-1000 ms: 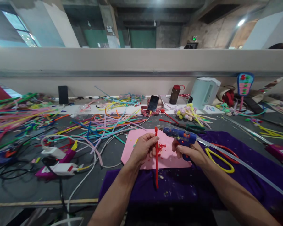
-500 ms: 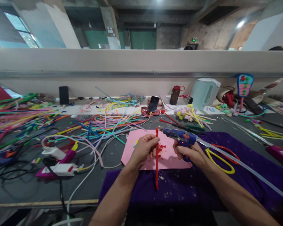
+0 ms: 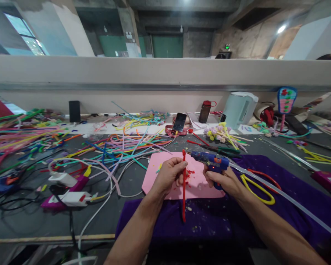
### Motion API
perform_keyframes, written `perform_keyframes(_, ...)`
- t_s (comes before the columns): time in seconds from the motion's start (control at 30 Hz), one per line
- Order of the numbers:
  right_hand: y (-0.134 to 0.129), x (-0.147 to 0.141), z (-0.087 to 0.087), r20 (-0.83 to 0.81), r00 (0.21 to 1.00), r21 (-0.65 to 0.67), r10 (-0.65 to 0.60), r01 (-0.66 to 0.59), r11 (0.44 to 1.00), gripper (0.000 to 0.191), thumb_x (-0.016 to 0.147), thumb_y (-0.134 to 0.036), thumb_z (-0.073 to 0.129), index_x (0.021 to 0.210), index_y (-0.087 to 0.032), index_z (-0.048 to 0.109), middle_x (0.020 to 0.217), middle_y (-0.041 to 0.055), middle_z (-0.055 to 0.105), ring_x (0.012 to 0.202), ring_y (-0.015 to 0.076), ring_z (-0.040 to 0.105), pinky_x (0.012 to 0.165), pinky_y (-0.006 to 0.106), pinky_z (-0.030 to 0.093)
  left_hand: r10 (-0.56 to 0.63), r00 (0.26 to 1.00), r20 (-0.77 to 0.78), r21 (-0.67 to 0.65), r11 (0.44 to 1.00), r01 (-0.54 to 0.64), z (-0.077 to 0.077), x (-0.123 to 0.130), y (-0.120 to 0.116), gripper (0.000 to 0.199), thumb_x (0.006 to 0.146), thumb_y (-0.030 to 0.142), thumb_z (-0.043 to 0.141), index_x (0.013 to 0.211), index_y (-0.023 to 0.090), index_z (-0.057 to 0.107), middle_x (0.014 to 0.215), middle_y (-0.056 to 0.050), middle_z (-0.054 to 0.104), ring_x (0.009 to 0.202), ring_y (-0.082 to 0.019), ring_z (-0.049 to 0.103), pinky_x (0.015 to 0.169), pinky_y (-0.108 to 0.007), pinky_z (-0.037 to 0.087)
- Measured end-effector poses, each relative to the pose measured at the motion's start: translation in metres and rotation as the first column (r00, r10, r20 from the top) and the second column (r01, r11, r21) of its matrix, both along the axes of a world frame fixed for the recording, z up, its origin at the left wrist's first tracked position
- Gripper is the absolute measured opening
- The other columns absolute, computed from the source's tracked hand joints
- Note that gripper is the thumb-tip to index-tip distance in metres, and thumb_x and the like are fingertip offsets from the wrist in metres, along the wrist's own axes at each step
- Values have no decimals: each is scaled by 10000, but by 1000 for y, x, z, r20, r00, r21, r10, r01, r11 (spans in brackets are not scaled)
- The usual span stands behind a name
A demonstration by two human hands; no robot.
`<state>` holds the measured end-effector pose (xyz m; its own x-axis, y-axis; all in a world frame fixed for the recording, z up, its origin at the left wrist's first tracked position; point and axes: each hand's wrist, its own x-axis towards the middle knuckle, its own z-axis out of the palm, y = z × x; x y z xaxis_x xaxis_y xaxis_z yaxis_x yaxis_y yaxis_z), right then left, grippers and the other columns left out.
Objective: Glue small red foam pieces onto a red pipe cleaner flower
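Between the thumb and fingers of my left hand (image 3: 173, 171) a red pipe cleaner (image 3: 184, 198) is pinched, held upright with its lower end hanging over the purple cloth (image 3: 165, 217). My right hand (image 3: 220, 178) grips a blue hot glue gun (image 3: 211, 161) whose small red light is lit. The gun's nozzle points left and is at or very near the top end of the pipe cleaner; whether they touch I cannot tell. A long clear glue stick (image 3: 278, 198) runs back from the gun. Beneath both hands lies a pink sheet (image 3: 154, 173) with red scraps (image 3: 191, 172) on it.
Scissors with a yellow and red handle (image 3: 257, 191) lie right of my right hand. Pliers (image 3: 223, 150), a phone (image 3: 179, 122), a bottle (image 3: 204, 111) and a kettle (image 3: 238, 108) stand or lie behind. Loose pipe cleaners (image 3: 127, 147) and power strips with cables (image 3: 67, 197) spread leftward.
Hardly anything differs. Both hands, the pipe cleaner and the glue gun keep almost the same place; the view has shifted very slightly.
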<state>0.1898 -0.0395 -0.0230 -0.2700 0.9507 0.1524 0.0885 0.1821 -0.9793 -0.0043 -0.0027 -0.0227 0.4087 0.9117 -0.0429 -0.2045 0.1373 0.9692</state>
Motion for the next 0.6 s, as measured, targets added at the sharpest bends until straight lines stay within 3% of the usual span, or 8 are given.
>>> perform_keyframes(0.6,1,2,-5,121,993,-30,-12,15,999,182,766,-320,521,784,-141,554,474,-15,532,459,114,487,478,226,369,7,1000,-14,2,1000,-7,0,-2,0,237,723,370,590,728,151,498,438,51,525,273,-40,399,280,-138,255)
